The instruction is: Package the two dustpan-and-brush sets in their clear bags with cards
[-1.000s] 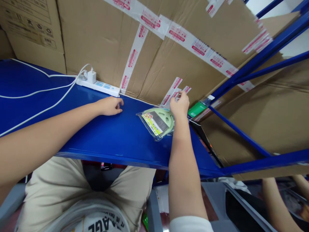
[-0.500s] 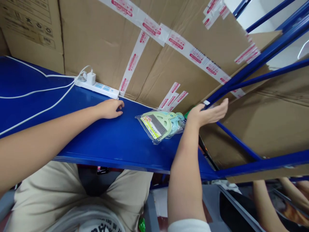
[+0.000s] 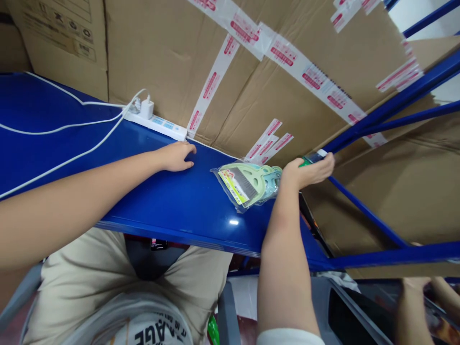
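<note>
The green bottle (image 3: 312, 158) shows only in part: a sliver of green body and a pale cap end poke out from your right hand (image 3: 306, 173), with the rest hidden under your fingers. It lies tilted at the far right end of the blue shelf (image 3: 172, 206), close to the slanting blue frame bar (image 3: 362, 211) and against the foot of the taped cardboard boxes (image 3: 251, 81). Your right hand is curled over it, fingers wrapped around the body and thumb side towards you, so the hold looks closed around the bottle. The forearm rises straight from the bottom of the view, a white sleeve edge showing at its base.

Just beside that hand, on its left, lies a clear packet (image 3: 249, 183) with a pale green brush and dustpan set and a yellow card inside; it lies flat on the shelf, touching or nearly touching your wrist.

Your left hand (image 3: 178, 156) rests on the shelf well apart from the packet, fingers bent loosely with the tips on the blue surface, grasping nothing. Behind it a white power strip (image 3: 161, 125) sits along the boxes, with white cables (image 3: 72, 129) trailing off to the left.
</note>
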Demonstrator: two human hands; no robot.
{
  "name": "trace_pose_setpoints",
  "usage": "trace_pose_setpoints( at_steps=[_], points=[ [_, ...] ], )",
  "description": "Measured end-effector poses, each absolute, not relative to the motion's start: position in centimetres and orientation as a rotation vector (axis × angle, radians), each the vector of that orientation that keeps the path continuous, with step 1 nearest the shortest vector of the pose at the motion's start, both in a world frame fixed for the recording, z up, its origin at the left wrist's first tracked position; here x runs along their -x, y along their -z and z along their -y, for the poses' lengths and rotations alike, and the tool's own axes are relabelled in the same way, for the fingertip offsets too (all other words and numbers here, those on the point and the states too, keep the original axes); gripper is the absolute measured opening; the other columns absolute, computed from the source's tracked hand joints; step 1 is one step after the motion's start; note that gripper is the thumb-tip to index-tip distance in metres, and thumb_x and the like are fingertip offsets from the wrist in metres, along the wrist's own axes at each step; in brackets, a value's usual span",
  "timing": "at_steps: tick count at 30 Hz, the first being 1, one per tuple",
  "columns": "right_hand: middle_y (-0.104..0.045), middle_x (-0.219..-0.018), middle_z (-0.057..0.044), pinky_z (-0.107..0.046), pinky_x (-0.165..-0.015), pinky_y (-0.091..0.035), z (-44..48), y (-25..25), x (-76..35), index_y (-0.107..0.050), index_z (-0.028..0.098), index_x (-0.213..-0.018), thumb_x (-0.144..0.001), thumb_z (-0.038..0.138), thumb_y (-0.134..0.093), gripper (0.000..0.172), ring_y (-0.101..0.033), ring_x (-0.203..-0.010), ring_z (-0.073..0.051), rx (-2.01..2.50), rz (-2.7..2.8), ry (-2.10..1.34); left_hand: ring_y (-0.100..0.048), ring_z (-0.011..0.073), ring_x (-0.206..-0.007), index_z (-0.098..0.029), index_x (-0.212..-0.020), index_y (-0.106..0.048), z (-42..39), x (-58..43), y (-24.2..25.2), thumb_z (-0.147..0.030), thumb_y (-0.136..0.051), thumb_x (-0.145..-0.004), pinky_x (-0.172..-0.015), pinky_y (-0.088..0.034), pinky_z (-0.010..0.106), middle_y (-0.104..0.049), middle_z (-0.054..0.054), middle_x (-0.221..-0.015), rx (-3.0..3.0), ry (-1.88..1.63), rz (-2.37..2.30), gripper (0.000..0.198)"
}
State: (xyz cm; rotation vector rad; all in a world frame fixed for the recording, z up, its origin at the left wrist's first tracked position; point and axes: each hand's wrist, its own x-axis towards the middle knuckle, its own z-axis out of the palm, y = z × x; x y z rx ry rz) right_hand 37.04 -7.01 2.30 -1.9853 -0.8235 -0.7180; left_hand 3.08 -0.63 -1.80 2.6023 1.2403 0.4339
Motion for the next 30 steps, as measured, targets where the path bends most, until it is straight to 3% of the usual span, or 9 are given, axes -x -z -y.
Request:
trace_pose_setpoints(
  at_steps=[3,7,11,14,17,22,25,30],
  points=[
    [-0.049,-0.155,-0.027,-0.06,-0.125,-0.029,6.4,-1.9,-37.2,-0.046,0.009,-0.152,-0.08,0.017,-0.047,0.072,-0.041,-0.151,-0.04,1.959,0.901,0.736,-0.062,0.0325,-0.134,-0.012,-0.139,-0.06,0.8,-3.2,1.7,-0.032,-0.058,-0.088,-0.115,-0.045,0.04,-0.067,0.019,-0.139,-2.606,-0.429,-1.236,0.055],
    [-0.069,-0.126,-0.022,-0.057,-0.114,-0.042,5.0,-1.2,-37.7,-0.063,0.011,-0.126,-0.072,0.015,-0.051,0.056,-0.06,-0.127,-0.038,1.852,1.031,0.617,-0.063,0.0308,-0.132,-0.011,-0.138,-0.06,1.1,-3.3,1.7,-0.031,-0.056,-0.089,-0.113,-0.046,0.038,-0.067,0.018,-0.139,-2.635,-0.394,-1.253,0.053],
    [-0.075,-0.105,-0.015,-0.048,-0.104,-0.05,4.4,-1.1,-37.0,-0.068,0.019,-0.101,-0.076,0.018,-0.049,0.032,-0.068,-0.106,-0.032,1.803,1.204,0.481,-0.063,0.0297,-0.131,-0.013,-0.136,-0.062,1.2,-3.3,1.8,-0.031,-0.057,-0.089,-0.112,-0.046,0.037,-0.069,0.017,-0.137,-2.662,-0.385,-1.258,0.05],
    [-0.076,-0.104,-0.017,-0.044,-0.103,-0.049,4.9,-1.6,-35.0,-0.067,0.02,-0.087,-0.079,0.023,-0.052,0.017,-0.068,-0.105,-0.032,1.926,1.366,0.381,-0.064,0.0296,-0.13,-0.015,-0.134,-0.063,1.1,-3.2,2.0,-0.03,-0.057,-0.089,-0.111,-0.048,0.038,-0.069,0.017,-0.136,-2.676,-0.408,-1.254,0.048],
    [-0.077,-0.105,-0.015,-0.04,-0.099,-0.05,6.0,-2.9,-32.2,-0.067,0.02,-0.084,-0.084,0.027,-0.055,0.013,-0.069,-0.104,-0.029,1.978,1.53,0.366,-0.064,0.0295,-0.129,-0.016,-0.133,-0.063,1.0,-3.2,2.2,-0.03,-0.057,-0.088,-0.11,-0.048,0.038,-0.07,0.016,-0.136,-2.681,-0.431,-1.241,0.048],
    [-0.075,-0.082,-0.006,-0.029,-0.071,-0.047,7.9,-4.3,-27.5,-0.066,0.021,-0.077,-0.085,0.037,-0.068,0.018,-0.068,-0.078,-0.021,2.275,2.057,0.152,-0.063,0.0283,-0.129,-0.016,-0.132,-0.064,1.2,-3.3,2.1,-0.031,-0.058,-0.089,-0.111,-0.047,0.036,-0.069,0.015,-0.135,-2.667,-0.392,-1.243,0.047],
    [-0.078,-0.092,-0.009,-0.028,-0.069,-0.046,8.4,-3.9,-25.3,-0.073,0.02,-0.086,-0.083,0.033,-0.072,0.014,-0.071,-0.088,-0.024,2.402,2.323,0.244,-0.064,0.0287,-0.128,-0.018,-0.133,-0.063,1.3,-3.4,2.0,-0.031,-0.059,-0.089,-0.109,-0.047,0.037,-0.07,0.015,-0.134,-2.666,-0.388,-1.242,0.047],
    [-0.08,-0.112,-0.014,-0.03,-0.074,-0.05,8.7,-3.2,-23.4,-0.079,0.019,-0.105,-0.083,0.033,-0.072,0.026,-0.075,-0.103,-0.028,2.563,2.446,0.343,-0.065,0.0306,-0.127,-0.016,-0.134,-0.064,1.5,-3.4,1.8,-0.03,-0.06,-0.088,-0.107,-0.049,0.038,-0.07,0.016,-0.134,-2.636,-0.376,-1.262,0.048]
  ],
)
